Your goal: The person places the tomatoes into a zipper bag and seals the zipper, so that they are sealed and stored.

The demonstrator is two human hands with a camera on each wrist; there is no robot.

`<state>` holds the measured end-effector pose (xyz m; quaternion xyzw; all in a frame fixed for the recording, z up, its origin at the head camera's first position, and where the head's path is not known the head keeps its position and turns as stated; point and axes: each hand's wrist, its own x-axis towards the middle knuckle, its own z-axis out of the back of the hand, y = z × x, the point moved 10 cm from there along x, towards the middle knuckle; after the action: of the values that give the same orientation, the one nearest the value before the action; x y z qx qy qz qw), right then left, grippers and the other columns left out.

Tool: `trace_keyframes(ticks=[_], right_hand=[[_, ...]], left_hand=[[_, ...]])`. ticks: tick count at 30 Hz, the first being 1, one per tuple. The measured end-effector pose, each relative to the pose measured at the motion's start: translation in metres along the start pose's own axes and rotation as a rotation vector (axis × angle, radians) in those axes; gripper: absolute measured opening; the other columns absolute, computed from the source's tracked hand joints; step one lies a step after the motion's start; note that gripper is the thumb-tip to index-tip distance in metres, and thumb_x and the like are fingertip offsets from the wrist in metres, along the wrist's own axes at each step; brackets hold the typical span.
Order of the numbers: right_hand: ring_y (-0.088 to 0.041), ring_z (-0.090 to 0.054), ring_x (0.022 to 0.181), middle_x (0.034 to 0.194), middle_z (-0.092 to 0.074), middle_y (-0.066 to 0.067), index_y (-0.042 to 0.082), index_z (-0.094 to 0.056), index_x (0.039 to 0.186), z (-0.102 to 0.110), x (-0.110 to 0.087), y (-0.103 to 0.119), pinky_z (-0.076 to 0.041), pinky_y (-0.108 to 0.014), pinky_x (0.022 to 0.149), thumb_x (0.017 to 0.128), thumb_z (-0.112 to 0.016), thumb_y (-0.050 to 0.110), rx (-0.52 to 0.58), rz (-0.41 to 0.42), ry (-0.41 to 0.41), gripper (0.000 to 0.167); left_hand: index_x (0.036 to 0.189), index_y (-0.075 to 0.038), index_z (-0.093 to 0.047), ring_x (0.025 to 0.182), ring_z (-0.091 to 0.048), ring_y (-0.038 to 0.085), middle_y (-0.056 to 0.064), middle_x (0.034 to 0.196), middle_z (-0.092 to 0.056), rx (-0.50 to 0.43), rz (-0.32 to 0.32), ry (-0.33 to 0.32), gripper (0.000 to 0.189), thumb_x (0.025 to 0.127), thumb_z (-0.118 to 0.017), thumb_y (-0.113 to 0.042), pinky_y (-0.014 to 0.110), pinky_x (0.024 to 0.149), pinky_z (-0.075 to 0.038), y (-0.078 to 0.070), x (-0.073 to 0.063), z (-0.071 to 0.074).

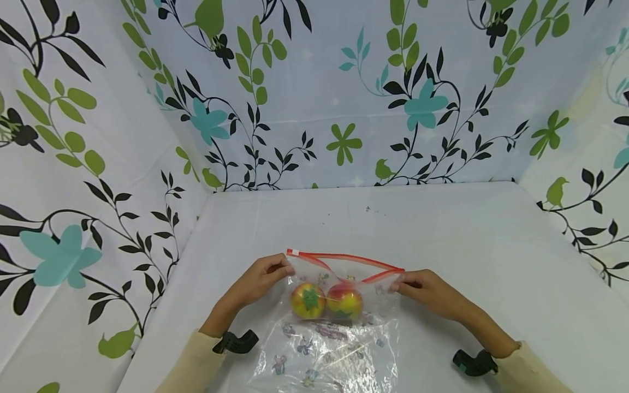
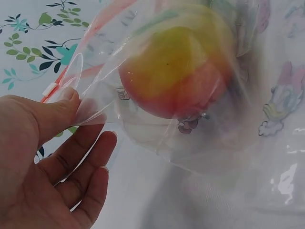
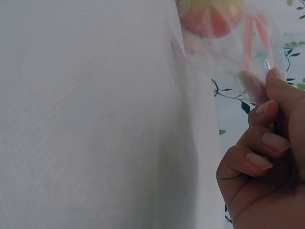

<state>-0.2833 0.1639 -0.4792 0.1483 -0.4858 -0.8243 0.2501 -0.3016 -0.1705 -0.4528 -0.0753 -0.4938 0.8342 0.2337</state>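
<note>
A clear zip bag [image 1: 324, 360] printed with small cartoon figures lies toward the front of the table, its red-edged mouth parted. Inside, side by side, are two red-and-yellow round fruits: the left fruit [image 1: 308, 300] shows a green leafy top, the right fruit [image 1: 345, 301] has green at its lower side. My left hand [image 1: 263, 278] pinches the bag's upper left corner between thumb and fingers, close by the white slider [image 2: 50, 89]. At the upper right corner, my right hand [image 1: 429, 292] pinches the film, its other fingers curled, as the right wrist view shows.
White cloth covers the table [image 1: 442, 229]. Behind it and at both sides hang patterned curtains [image 1: 304, 109] with leaves and flowers. Small dark specks [image 1: 368, 208] dot the far part of the table. Black bands with mounts [image 1: 236, 342] sit on both wrists.
</note>
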Motion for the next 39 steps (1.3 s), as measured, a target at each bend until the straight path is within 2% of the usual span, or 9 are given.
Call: trace_keyframes(ticks=[4,9,13,17,20,24,29,34,39], right_hand=[[-0.006,-0.042,0.069,0.072,-0.043,0.007,0.018,-0.082,0.105,0.006,-0.002,-0.001,-0.039,-0.027,0.06,0.107,-0.064,0.025,-0.028,0.01,-0.051,0.019],[-0.008,-0.043,0.068,0.069,-0.049,0.004,0.017,-0.083,0.106,0.015,-0.002,-0.003,-0.04,-0.027,0.06,0.106,-0.065,0.026,-0.052,-0.038,-0.13,0.02],[-0.012,-0.058,0.087,0.092,-0.073,0.003,0.02,-0.084,0.104,0.023,-0.003,-0.004,-0.047,-0.027,0.072,0.106,-0.065,0.034,-0.08,-0.088,-0.201,0.023],[-0.019,-0.066,0.11,0.112,-0.079,0.003,0.021,-0.084,0.102,0.028,-0.003,-0.001,-0.054,-0.03,0.089,0.106,-0.064,0.038,-0.108,-0.098,-0.244,0.026],[-0.02,-0.067,0.11,0.111,-0.079,0.003,0.021,-0.084,0.103,0.03,-0.001,0.002,-0.054,-0.03,0.09,0.107,-0.063,0.038,-0.13,-0.096,-0.237,0.027],[-0.021,-0.059,0.096,0.102,-0.076,0.002,0.02,-0.084,0.1,0.036,0.002,0.005,-0.048,-0.031,0.078,0.107,-0.062,0.039,-0.166,-0.128,-0.213,0.03],[-0.024,-0.053,0.09,0.087,-0.066,-0.004,0.019,-0.083,0.095,0.042,0.007,0.005,-0.043,-0.034,0.073,0.108,-0.061,0.037,-0.175,-0.144,-0.184,0.032],[-0.023,-0.057,0.096,0.098,-0.075,0.002,0.02,-0.083,0.094,0.041,0.014,-0.002,-0.046,-0.034,0.079,0.108,-0.061,0.037,-0.179,-0.133,-0.168,0.031],[-0.021,-0.062,0.102,0.107,-0.079,0.002,0.02,-0.083,0.094,0.038,0.017,-0.009,-0.05,-0.032,0.085,0.108,-0.062,0.034,-0.188,-0.124,-0.179,0.03]], left_hand=[[0.097,-0.007,-0.068,0.088,-0.056,0.02,0.009,0.093,-0.063,-0.007,0.016,-0.035,0.015,0.107,-0.064,-0.018,0.026,0.076,-0.045,0.003,-0.002,0.003],[0.096,-0.006,-0.065,0.089,-0.054,0.017,0.011,0.095,-0.062,-0.024,0.052,-0.076,0.016,0.107,-0.064,-0.017,0.026,0.076,-0.044,0.006,-0.004,0.005],[0.096,-0.007,-0.064,0.09,-0.055,0.019,0.008,0.096,-0.063,-0.028,0.059,-0.114,0.017,0.107,-0.063,-0.02,0.027,0.076,-0.044,0.006,-0.003,0.007],[0.098,-0.007,-0.066,0.09,-0.059,0.02,0.006,0.097,-0.066,-0.03,0.066,-0.135,0.017,0.107,-0.064,-0.021,0.027,0.075,-0.047,0.007,-0.004,0.008],[0.1,-0.007,-0.068,0.094,-0.062,0.021,0.007,0.1,-0.068,-0.043,0.086,-0.132,0.015,0.107,-0.063,-0.019,0.03,0.079,-0.05,0.011,-0.004,0.007],[0.101,-0.005,-0.07,0.095,-0.063,0.021,0.008,0.1,-0.07,-0.052,0.107,-0.101,0.014,0.106,-0.064,-0.017,0.03,0.082,-0.051,0.012,-0.004,0.002],[0.095,-0.006,-0.07,0.091,-0.059,0.02,0.005,0.096,-0.069,-0.024,0.122,-0.076,0.016,0.105,-0.066,-0.017,0.028,0.078,-0.047,0.012,-0.006,-0.003],[0.091,-0.006,-0.071,0.088,-0.055,0.015,0.003,0.094,-0.066,0.023,0.145,-0.075,0.018,0.104,-0.067,-0.018,0.027,0.075,-0.045,0.015,-0.008,-0.003],[0.093,-0.006,-0.072,0.087,-0.054,0.013,0.002,0.092,-0.067,0.062,0.134,-0.072,0.018,0.105,-0.067,-0.019,0.026,0.075,-0.045,0.019,-0.008,-0.003]])
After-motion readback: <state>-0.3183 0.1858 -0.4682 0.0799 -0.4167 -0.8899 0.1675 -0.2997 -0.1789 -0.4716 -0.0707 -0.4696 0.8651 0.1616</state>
